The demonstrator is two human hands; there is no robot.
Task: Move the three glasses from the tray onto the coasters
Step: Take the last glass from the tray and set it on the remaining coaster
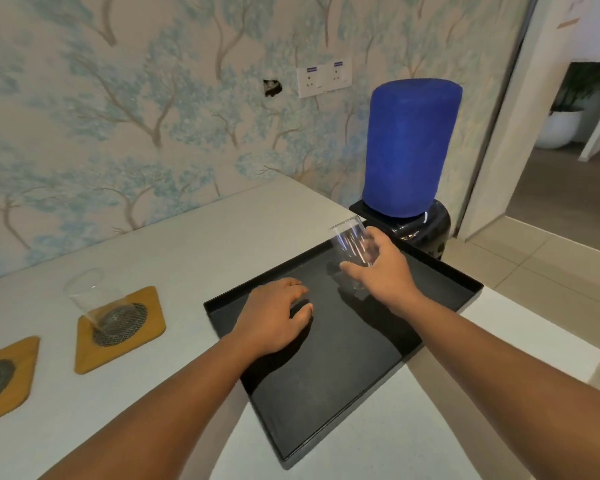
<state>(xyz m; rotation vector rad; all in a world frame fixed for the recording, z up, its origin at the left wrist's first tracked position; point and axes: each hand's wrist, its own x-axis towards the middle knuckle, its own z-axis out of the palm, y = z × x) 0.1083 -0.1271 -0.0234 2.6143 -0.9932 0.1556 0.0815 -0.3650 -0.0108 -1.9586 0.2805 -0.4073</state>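
A black tray (326, 403) lies on the white counter. My right hand (381, 268) is wrapped around a clear glass (350, 242) at the tray's far corner, the glass tilted and blurred just above the tray floor. My left hand (274, 317) rests palm down on the tray's left part, fingers loosely curled, holding nothing. A second clear glass (94, 299) stands on a mustard-yellow coaster (118, 329) left of the tray. Another yellow coaster (4, 375) with a dark round centre lies bare at the left edge. No third glass shows.
A water dispenser with a blue-covered bottle (409, 147) stands just beyond the tray's far corner. The wallpapered wall (118, 116) backs the counter. The counter's right edge (548, 344) drops to a tiled floor, with a doorway further right.
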